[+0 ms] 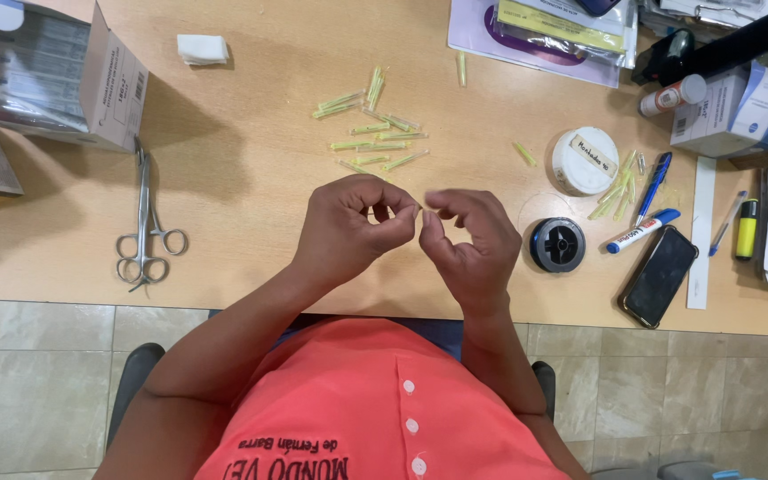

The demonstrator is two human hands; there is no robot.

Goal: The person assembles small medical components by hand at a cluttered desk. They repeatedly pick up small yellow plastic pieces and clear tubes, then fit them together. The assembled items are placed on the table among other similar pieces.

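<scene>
Thin pale-green tubes lie scattered on the wooden table just beyond a seated person's two hands. Both hands are raised above the near edge of the table and meet fingertip to fingertip. The left hand is curled, thumb and forefinger pinched together; the right hand is curled the same way, pinching toward it. Something very fine seems to be held between the two pinches, too small to tell what. My reading is that one small piece is being worked at the fingertips, and the next move would call for a steady, delicate grip from both hands.

A second small cluster of green tubes lies to the right, beside a round white lidded tub; its contents are hidden. Near it sits a black round spool, then a blue-capped marker and a dark phone. To the left, metal scissor-handled forceps lie flat, well apart from the hands. An open cardboard box at the far left holds what look like clear-wrapped packets. A small white pad rests near the far edge.
</scene>
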